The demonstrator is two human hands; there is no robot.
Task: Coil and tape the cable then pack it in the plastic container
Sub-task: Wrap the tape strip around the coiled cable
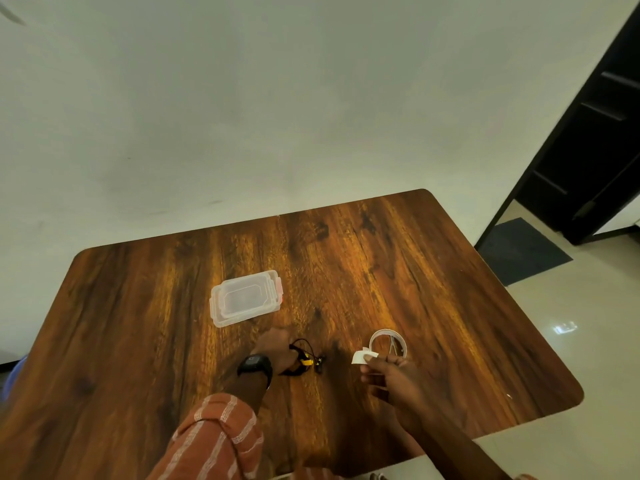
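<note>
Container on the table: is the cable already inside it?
No, the cable lies on the table under the left hand, apart from the closed container.

The left hand (277,349) showed its back, and a black watch (255,364) with a dark rectangular face and a wide black strap sat on its wrist. Below the watch the forearm was bare up to a rolled sleeve (213,441), rust-orange with pale, dashed white stripes running along it, bunched in thick folds near the elbow. The right hand (389,375) wore nothing, and its forearm was bare to the edge of the view, with no sleeve in sight
</note>
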